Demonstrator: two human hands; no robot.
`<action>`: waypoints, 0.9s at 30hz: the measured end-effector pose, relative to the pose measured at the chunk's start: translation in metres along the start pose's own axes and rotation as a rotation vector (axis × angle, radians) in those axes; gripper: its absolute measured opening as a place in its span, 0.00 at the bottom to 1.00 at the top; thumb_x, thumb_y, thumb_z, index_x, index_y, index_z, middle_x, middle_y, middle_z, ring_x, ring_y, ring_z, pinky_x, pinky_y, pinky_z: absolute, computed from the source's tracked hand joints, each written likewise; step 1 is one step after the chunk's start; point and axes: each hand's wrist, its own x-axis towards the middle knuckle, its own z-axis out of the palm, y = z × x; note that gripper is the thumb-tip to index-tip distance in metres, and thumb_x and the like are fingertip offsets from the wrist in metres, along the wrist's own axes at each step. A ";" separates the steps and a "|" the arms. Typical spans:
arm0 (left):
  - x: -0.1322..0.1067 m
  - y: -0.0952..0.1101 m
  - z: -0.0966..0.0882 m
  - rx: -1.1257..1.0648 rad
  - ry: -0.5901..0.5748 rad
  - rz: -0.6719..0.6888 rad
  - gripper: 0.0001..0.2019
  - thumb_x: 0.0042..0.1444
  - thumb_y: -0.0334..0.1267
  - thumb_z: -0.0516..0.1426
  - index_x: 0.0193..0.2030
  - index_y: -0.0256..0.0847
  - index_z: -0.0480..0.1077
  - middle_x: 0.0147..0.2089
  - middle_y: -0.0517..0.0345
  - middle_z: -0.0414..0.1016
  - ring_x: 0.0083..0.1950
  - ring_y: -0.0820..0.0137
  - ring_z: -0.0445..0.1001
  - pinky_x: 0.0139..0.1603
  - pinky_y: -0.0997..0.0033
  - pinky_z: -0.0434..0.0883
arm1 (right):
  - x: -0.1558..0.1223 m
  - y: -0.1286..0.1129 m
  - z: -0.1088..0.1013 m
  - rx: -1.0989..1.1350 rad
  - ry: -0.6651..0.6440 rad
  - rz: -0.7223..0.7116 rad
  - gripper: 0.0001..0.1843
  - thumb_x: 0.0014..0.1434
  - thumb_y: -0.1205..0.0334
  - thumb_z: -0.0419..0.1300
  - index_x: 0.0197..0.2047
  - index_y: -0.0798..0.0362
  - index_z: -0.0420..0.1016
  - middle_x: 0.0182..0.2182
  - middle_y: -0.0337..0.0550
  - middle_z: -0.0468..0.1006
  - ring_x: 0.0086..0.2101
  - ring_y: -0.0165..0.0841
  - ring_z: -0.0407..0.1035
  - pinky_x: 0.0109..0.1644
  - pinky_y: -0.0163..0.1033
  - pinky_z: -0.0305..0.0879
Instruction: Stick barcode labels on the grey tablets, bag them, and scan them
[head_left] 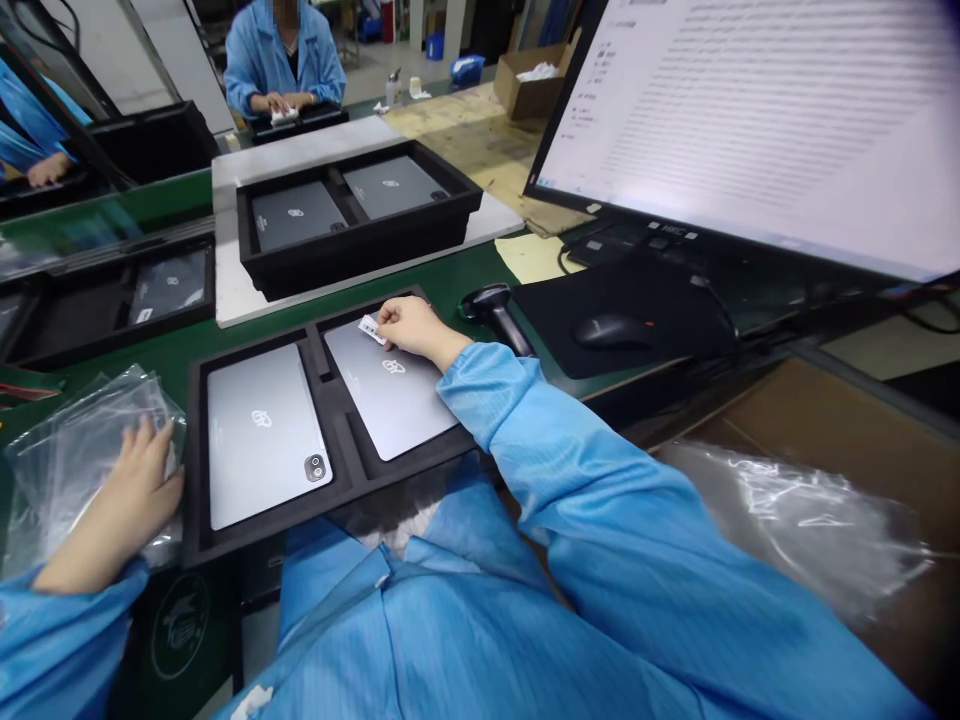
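My right hand (418, 330) pinches a small white barcode label (370, 327) over the upper end of a grey tablet (397, 400). That tablet lies face down in the right compartment of a black foam tray (341, 440). In the left compartment, a second silver-grey tablet (262, 440) lies back up, its camera at the lower right corner. Left of the tray, my left hand (127, 500) rests with fingers apart on clear plastic bags (64, 455). Whether a fingertip has caught one of the bags cannot be seen.
Behind stands another black tray (360, 245) with two tablets on a white board (232, 290). Right of my tray are a barcode scanner (499, 315), a mouse (611, 330) and a monitor (750, 130). A person (285, 60) sits across, and clear plastic (817, 520) lies at right.
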 end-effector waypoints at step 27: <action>0.115 0.287 0.037 -0.294 -0.115 1.080 0.21 0.72 0.51 0.46 0.48 0.42 0.76 0.48 0.48 0.77 0.55 0.61 0.72 0.72 0.52 0.59 | -0.079 0.001 -0.037 0.417 0.782 0.122 0.05 0.56 0.62 0.61 0.31 0.50 0.67 0.25 0.34 0.73 0.27 0.29 0.70 0.29 0.32 0.64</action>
